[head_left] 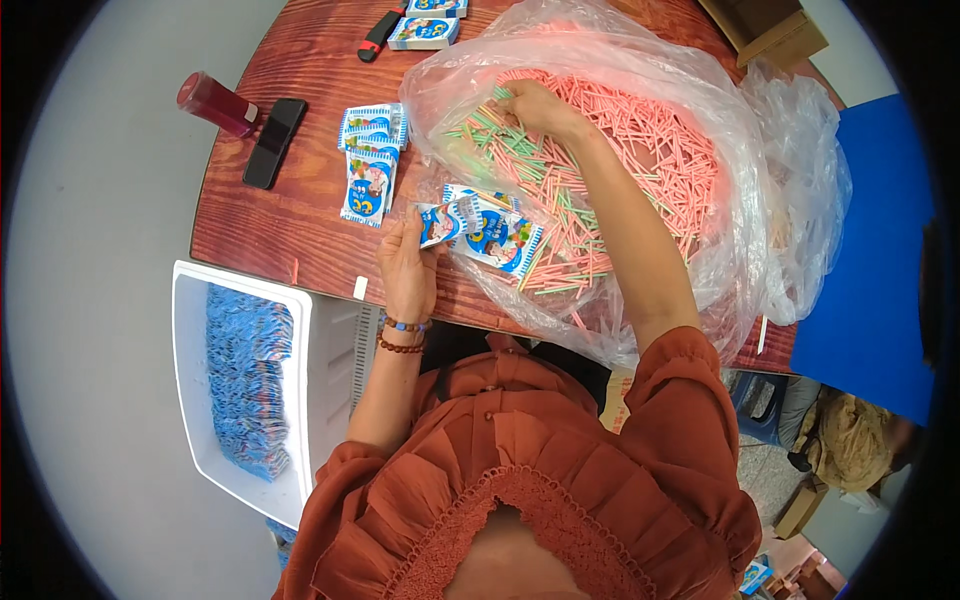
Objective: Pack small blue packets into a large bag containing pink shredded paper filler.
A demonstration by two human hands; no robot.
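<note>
Packet (440, 226), blue and white, was pinched in the left hand (408, 264); ahead and rightward of it, the half-curled right hand (542, 108) reached among pink and green sticks (512, 155) inside a clear bag (432, 85), its hold impossible to tell

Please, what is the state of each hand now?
Left hand: closed, holding a small packet.
Right hand: at the sticks; whether it grips any cannot be told.

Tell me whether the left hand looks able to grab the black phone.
Likely yes, if the left hand sets down its packet first; nothing covers the black phone.
</note>
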